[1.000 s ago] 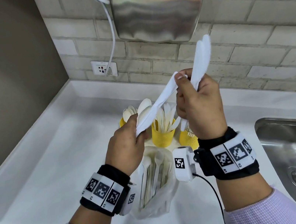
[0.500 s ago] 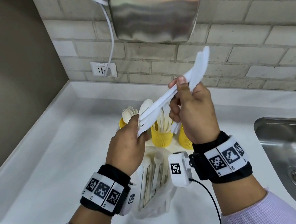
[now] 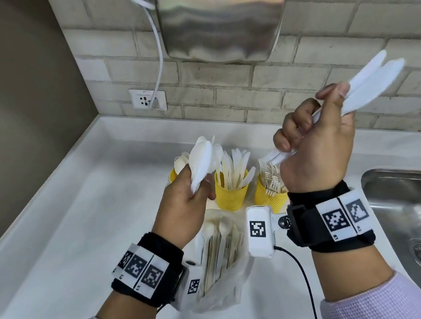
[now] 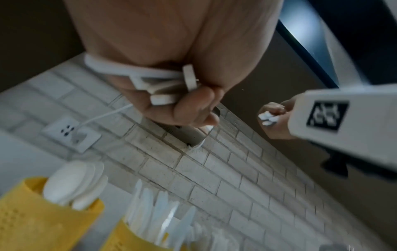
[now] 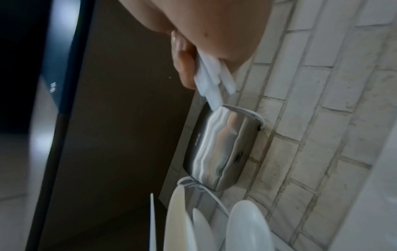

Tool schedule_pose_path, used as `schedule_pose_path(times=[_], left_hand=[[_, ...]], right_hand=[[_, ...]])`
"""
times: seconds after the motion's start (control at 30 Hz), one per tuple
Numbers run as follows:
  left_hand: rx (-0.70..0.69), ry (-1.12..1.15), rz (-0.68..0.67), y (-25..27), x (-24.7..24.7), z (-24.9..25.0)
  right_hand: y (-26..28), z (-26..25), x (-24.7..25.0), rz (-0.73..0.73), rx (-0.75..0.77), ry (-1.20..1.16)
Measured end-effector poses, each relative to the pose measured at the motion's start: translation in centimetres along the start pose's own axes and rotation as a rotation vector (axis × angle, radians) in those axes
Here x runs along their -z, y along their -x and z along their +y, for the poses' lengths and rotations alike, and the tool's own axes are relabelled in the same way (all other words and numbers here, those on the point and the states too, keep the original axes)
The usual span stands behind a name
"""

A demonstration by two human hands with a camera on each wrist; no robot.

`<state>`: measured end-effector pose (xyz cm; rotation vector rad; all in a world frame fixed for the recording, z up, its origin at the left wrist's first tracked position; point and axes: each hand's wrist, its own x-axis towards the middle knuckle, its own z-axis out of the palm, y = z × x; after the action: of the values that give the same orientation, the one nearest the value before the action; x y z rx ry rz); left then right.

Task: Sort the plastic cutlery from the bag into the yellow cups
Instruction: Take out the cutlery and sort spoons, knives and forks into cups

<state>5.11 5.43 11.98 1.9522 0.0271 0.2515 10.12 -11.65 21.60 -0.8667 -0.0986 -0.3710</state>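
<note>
**Head view: two handfuls parted, cups below and between**

Head view, notes. Left hand (image 3: 184, 207) curled round a small bunch of white plastic spoons (image 3: 202, 160), bowls up, long axis toward 1 o'clock. Right hand (image 3: 317, 142) gripping a bundle of white plastic knives (image 3: 374, 83), serrated blades out toward 2 o'clock, handle ends poking from the fist toward 8 o'clock.

Three yellow perforated plastic cups on the white counter (image 3: 76, 222), in a row:
- spoon cup (image 3: 173, 176), farthest toward 9 o'clock, mostly hidden behind the left hand
- knife cup (image 3: 230, 197), middle
- fork cup (image 3: 269, 199), just under the right wrist

Clear plastic bag (image 3: 221, 268) lying between the forearms, more cutlery inside.

Judgement: spoon cup directly beneath the left hand, short drop, handles first. Knife cup at about 8 o'clock from the right hand; handle ends already aimed roughly that way. Fork cup nearer, a likely snag.
</note>
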Motion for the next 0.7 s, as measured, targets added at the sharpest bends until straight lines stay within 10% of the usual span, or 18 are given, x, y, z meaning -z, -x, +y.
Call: schedule_pose_path(times=[0.33, 0.7], left_hand=[[0.175, 0.29, -0.088, 0.0, -0.4, 0.7], [0.126, 0.236, -0.077, 0.2, -0.3, 0.1]], right_hand=[[5.6, 3.6, -2.3, -0.452, 0.027, 0.122], [6.0, 5.4, -1.6, -0.386, -0.071, 0.26]])
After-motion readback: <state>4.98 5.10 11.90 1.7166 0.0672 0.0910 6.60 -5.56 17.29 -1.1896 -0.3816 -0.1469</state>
